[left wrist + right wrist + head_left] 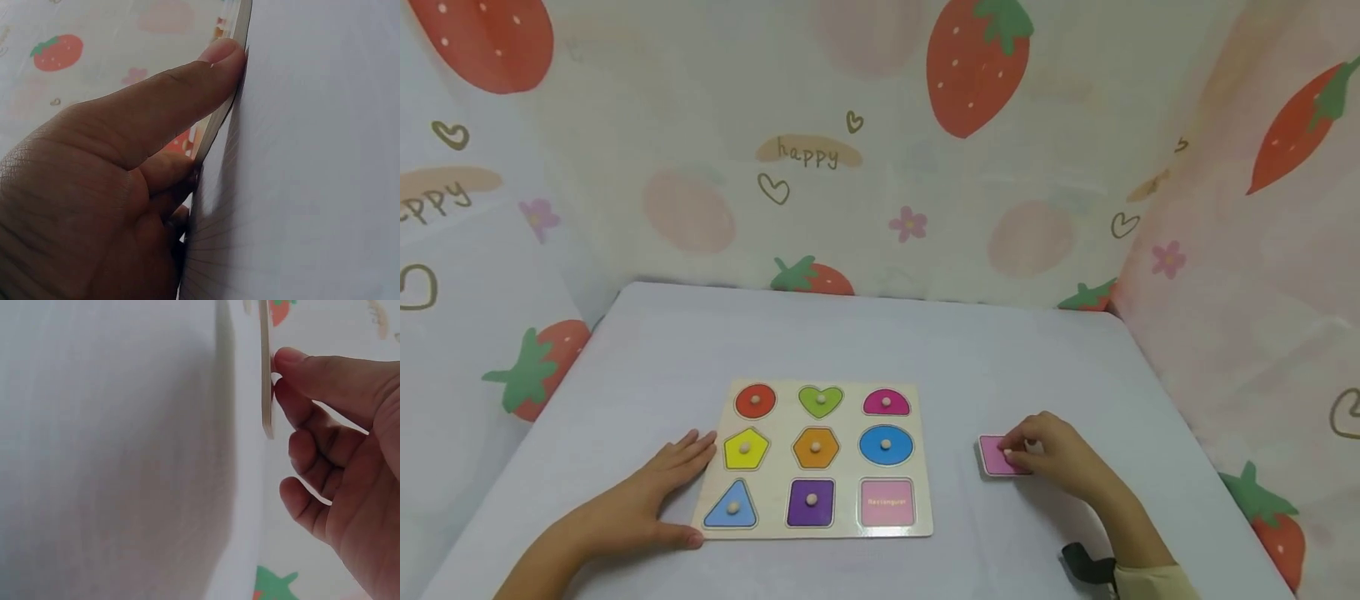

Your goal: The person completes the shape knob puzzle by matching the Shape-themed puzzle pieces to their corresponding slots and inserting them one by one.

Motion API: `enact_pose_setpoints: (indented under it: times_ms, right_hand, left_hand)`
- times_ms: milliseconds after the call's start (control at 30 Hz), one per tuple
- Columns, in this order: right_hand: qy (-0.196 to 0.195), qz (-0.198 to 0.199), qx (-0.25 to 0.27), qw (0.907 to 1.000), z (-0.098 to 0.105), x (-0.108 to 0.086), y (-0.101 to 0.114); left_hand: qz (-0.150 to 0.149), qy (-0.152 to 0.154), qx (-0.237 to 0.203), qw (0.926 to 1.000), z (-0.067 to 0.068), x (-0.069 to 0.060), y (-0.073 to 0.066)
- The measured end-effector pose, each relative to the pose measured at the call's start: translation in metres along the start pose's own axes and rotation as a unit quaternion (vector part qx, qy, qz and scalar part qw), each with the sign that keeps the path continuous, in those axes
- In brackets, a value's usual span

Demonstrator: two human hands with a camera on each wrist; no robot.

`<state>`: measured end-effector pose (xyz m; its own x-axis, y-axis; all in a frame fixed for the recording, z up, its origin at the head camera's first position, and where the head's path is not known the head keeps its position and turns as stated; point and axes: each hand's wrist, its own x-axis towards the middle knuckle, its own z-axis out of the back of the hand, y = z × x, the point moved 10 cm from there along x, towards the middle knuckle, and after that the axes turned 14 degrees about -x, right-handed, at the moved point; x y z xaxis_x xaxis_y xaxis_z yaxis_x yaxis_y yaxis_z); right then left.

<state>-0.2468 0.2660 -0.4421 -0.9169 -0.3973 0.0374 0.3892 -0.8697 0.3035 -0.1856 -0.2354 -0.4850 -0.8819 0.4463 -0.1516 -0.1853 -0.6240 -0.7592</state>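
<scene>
A wooden knob puzzle board (850, 475) lies flat on the table, with several coloured shapes seated in it. At its lower right corner is a pink recess (886, 515) with a printed word and no piece in it. My left hand (632, 500) rests at the board's left edge, fingers stretched out; the thumb (187, 90) touches that edge in the left wrist view. To the right of the board, my right hand (1067, 462) pinches the small knob of a pink rectangular puzzle piece (992, 457). In the right wrist view this piece (267, 381) appears edge-on, raised off the table.
The white-covered table (1000, 358) reaches back to a strawberry-print curtain (880, 167), which also hangs along both sides. A black strap end (1086, 565) hangs by the right sleeve (1153, 582).
</scene>
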Motion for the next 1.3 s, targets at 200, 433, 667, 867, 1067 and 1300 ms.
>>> enact_pose_setpoints:
  times_ms: [200,433,667,867,1067,1300]
  right_hand:
    - [0.002,-0.005,0.024,0.9997,0.0,-0.002,0.017]
    - [0.017,0.017,0.035,0.9991,-0.012,0.0,0.04]
    - [0.027,0.043,0.03,0.9983,-0.023,0.003,0.063]
    - [0.033,0.061,0.017,0.9975,-0.029,0.011,0.085]
    - [0.05,0.063,0.014,0.9967,-0.037,0.019,0.102]
    - [0.052,0.099,0.018,0.9936,-0.044,0.026,0.123]
  left_hand:
    - [0.007,-0.002,0.009,0.9999,0.001,-0.003,0.005]
    - [0.0,-0.01,0.004,0.9999,0.0,-0.004,0.005]
    - [0.006,-0.004,-0.003,1.0,-0.002,-0.003,0.005]
    - [-0.01,-0.006,0.004,0.9999,0.0,-0.004,0.004]
    - [0.01,-0.008,0.006,0.9999,0.001,-0.004,0.007]
    - [0.016,-0.006,0.013,0.9998,0.002,-0.003,0.006]
